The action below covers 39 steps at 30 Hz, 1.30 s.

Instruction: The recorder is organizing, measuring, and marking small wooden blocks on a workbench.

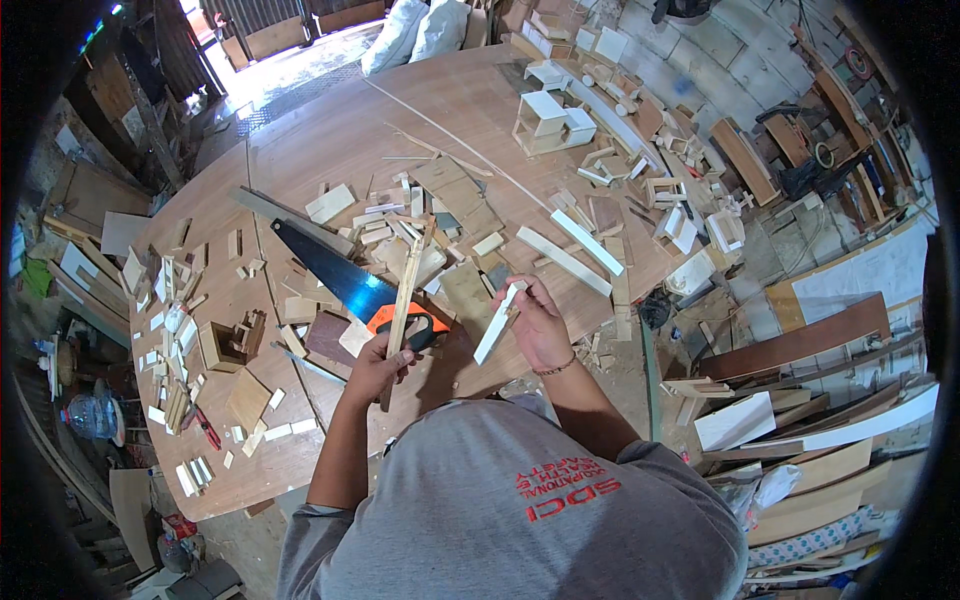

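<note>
My left hand [379,368] is closed round the lower part of a long, narrow strip of bare wood [405,290], which tilts up and away over the table. In my right hand [538,325] is a short white wooden stick [499,325], gripped near its upper end and slanting down to the left. Just beyond my left hand lies a handsaw [338,275] with a dark blue blade and an orange and black handle. Wood offcuts [400,240] are heaped around the blade. Two white-faced wooden bars [565,262] rest on the table to the right of the heap.
Small blocks and an open wooden box [222,346] cover the left of the wide brown table [330,130]. Red-handled pliers [208,428] lie near its left edge. Several small wooden models, one a white-topped piece [545,118], stand far right. Boards [800,340] lean along the right wall.
</note>
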Motion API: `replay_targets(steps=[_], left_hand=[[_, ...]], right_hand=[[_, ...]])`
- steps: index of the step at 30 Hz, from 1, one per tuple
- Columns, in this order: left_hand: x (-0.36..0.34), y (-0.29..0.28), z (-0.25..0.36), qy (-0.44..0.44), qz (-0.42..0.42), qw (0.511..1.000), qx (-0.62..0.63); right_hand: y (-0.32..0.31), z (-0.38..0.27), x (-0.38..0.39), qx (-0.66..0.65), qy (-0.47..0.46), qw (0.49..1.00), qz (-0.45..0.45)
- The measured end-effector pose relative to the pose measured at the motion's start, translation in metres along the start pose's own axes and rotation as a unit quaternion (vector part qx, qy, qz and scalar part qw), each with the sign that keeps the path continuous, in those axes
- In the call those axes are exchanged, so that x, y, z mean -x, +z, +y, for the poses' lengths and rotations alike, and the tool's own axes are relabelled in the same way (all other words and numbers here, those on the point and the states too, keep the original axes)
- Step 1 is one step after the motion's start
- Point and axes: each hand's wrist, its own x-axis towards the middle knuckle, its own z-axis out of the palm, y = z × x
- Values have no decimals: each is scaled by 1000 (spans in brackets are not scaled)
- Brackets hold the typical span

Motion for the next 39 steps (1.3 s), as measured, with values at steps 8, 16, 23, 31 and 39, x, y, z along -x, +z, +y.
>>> replay_targets(steps=[8,16,23,31,39], left_hand=[[-2,20,38,19,39,998,39],[-21,33,61,66,-48,996,-34],[-24,49,77,54,-8,998,-16],[-27,50,78,114,-36,992,-41],[-24,49,82,123,-29,992,-11]], right_hand=[[8,-3,4,9,33,999,9],[25,-2,-4,22,38,999,-8],[58,-5,-11,23,52,997,-48],[51,-3,-15,140,11,988,-65],[45,-11,-15,30,63,995,-66]])
